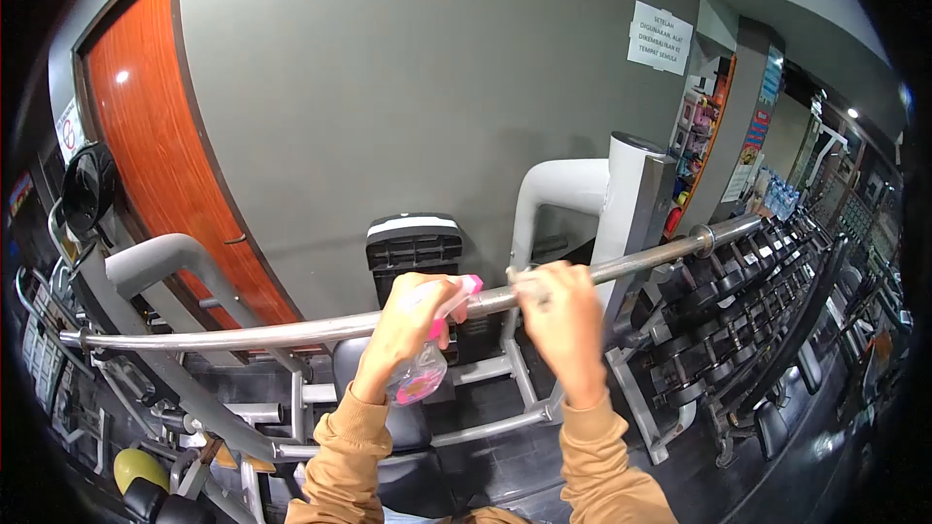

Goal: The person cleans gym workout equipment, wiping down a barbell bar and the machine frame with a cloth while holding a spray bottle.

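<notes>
My left hand [413,320] is wrapped round a clear spray bottle [423,375] with a pink spray head and a pink label. It is held upright just in front of a long metal barbell bar [282,333], its nozzle close to the bar. My right hand [568,320], smeared by motion, is closed at the bar to the right of the bottle. A small pale cloth [527,283] shows at its fingertips against the metal. The bar lies across a bench press rack, with no plates on it.
A padded bench [413,480] stands below the bar, between the grey rack uprights [631,223]. Dumbbells on a tiered rack [718,354] fill the right side. A wooden door [160,126] and a grey wall are behind; a yellow-green ball [139,471] sits lower left.
</notes>
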Tool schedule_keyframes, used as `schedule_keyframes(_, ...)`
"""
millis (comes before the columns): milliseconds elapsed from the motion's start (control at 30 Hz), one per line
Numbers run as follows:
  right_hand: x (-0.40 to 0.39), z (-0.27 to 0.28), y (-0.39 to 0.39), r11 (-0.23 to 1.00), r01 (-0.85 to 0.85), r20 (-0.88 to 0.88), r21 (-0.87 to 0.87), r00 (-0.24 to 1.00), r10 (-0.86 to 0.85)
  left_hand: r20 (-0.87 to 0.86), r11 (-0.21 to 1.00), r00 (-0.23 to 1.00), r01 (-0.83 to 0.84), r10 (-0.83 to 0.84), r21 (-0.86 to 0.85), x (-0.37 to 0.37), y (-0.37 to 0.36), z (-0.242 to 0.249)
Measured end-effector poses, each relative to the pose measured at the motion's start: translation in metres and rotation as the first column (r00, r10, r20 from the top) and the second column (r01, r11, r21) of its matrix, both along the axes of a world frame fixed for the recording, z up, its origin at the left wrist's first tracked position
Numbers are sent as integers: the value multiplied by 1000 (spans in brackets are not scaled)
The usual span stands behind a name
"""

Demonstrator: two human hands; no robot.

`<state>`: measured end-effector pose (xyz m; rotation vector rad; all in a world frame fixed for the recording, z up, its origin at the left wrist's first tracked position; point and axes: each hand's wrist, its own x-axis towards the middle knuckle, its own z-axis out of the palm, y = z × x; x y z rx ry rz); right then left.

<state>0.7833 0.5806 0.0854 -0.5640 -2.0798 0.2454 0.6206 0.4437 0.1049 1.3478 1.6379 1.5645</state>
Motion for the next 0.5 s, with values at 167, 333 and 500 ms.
schedule_keyframes(167, -36, -1, -33, 954, -290, 160, 74, 948, 276, 393, 971, 916, -25, -73, 239, -19, 0, -30)
schedule_keyframes(333, -7, 7, -5, 955, -296, 152, -36, 942, 298, 430, 955, 896, -24, -110, 295, -19, 0, -24)
schedule_keyframes(500, 30, 9, 48, 992, 41, 76, -118, 997, -32, 435, 940, 885, 7, -164, 341, -16, -1, -19)
